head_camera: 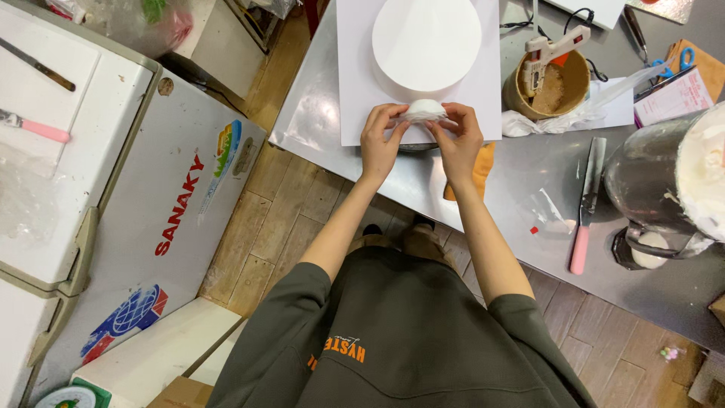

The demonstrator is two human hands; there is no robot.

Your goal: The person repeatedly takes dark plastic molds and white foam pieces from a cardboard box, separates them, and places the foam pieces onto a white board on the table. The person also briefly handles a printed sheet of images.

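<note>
Big picture first: a white chest freezer [143, 204] fills the left side, a pink-handled spatula [34, 127] lying on its lid. To the right runs the grey steel worktable [529, 181], standing on a wooden plank floor [287, 219].

On the table, a white square board [355, 83] carries a round white cake dummy [427, 44], smooth and undecorated. At the far right edge stands a metal mixing bowl [649, 181] loaded with white cream [706, 174]. Behind it, a round brown tub [547, 94] with a white glue gun [555, 47] resting across the top.

Between bowl and board, a palette knife [585, 208] with a pink handle lies flat on the steel. An orange cloth [479, 170] peeks out from under the right forearm.

Now the hands, both at the near edge of the board. The left hand [380, 140] and the right hand [457, 136] meet around a small white dome-shaped piece [424, 109], fingertips pinching it from either side. The piece sits just in front of the cake dummy, over the board's front margin; whether it rests on the board I cannot tell.
</note>
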